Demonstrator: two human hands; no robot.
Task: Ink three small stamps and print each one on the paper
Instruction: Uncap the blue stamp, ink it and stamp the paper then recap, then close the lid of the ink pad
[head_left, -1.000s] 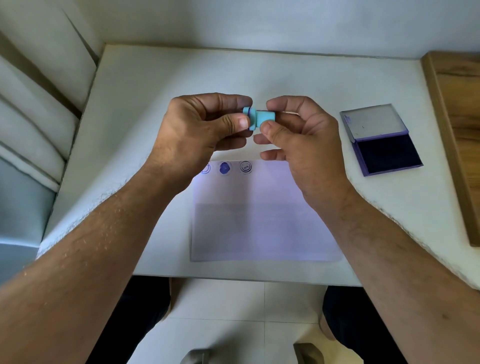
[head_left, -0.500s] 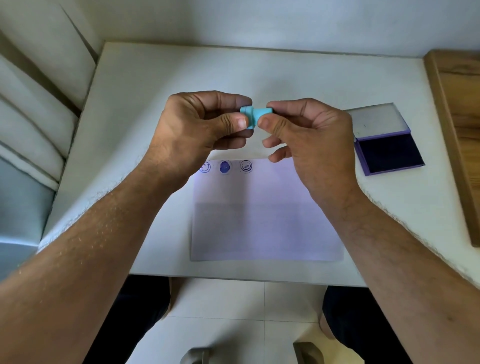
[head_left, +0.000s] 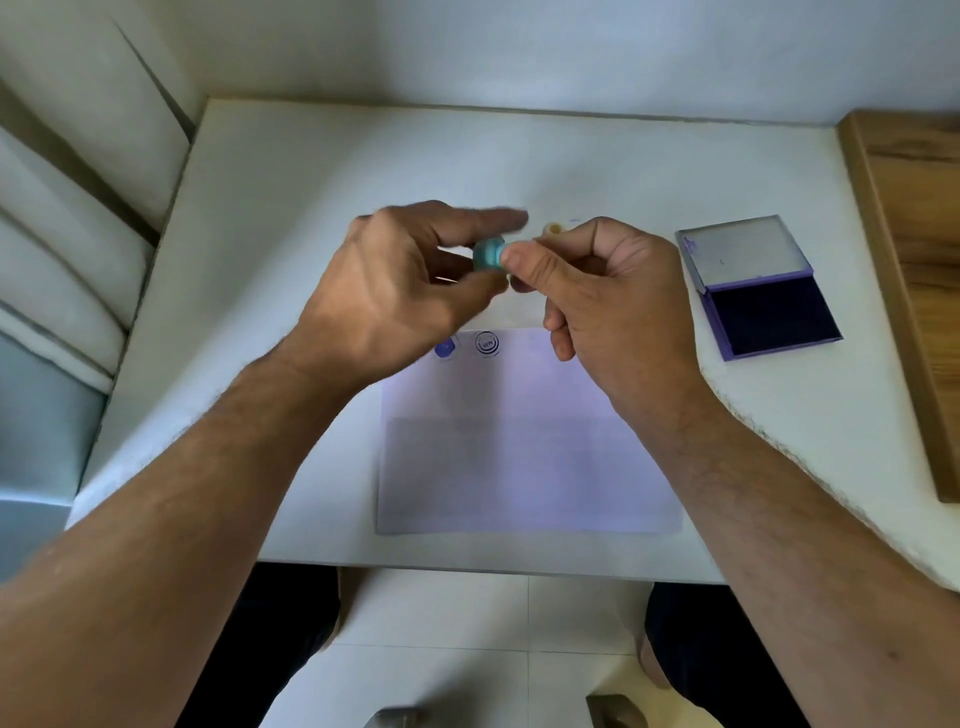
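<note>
A small blue stamp (head_left: 488, 253) is held up above the white table (head_left: 311, 171), between my two hands. My right hand (head_left: 597, 296) pinches it between thumb and forefinger. My left hand (head_left: 395, 291) is blurred, with its forefinger stretched out over the stamp and its thumb just below it; I see no firm grip. The paper (head_left: 519, 447) lies below the hands, with two purple prints (head_left: 487, 344) showing at its top edge. A pale yellow stamp (head_left: 555, 228) shows just behind my right forefinger. The open ink pad (head_left: 774, 322) lies to the right.
The pad's raised lid (head_left: 743, 254) points away from me. A wooden board (head_left: 914, 260) runs along the table's right edge. Cushions (head_left: 62, 234) stand to the left. The table's front edge is close to my knees.
My left hand has spread its fingers and loosened from the blue stamp, while my right hand keeps it. The leftmost print is now hidden behind my left hand.
</note>
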